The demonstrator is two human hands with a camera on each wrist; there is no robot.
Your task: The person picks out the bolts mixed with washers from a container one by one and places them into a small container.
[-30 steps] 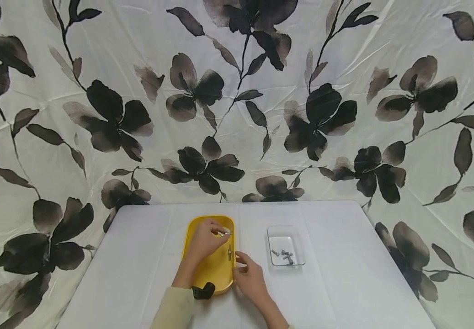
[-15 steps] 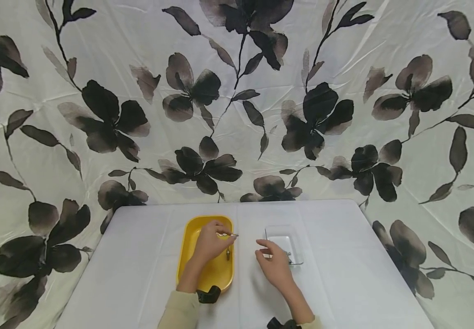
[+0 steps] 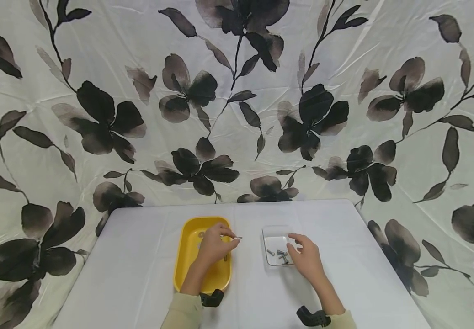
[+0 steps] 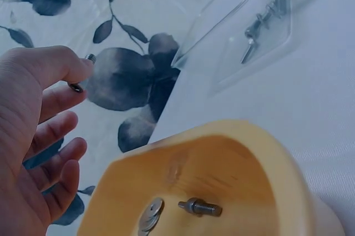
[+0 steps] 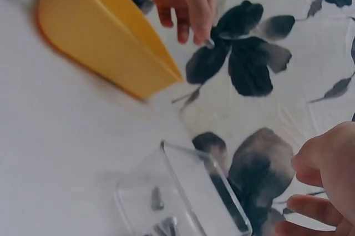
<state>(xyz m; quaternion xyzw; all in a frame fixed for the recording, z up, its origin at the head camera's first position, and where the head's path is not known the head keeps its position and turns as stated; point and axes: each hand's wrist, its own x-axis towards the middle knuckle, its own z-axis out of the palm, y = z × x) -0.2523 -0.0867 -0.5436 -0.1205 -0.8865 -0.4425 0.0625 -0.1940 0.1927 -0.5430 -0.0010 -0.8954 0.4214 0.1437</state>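
Head view: left hand (image 3: pixel 214 246) over the yellow tray (image 3: pixel 187 269), thumb and forefinger pinched on a small bolt (image 3: pixel 238 238) with its tip pointing toward the clear box (image 3: pixel 270 234), likely held out ready for a mating part. Right hand (image 3: pixel 307 258) at the box's near corner, fingers loosely spread, gripping nothing, just beside the loose screws (image 3: pixel 281 256). Left wrist view: washer (image 4: pixel 151 214) and assembled bolt (image 4: pixel 199 207) lying on the tray floor, seemingly set aside there
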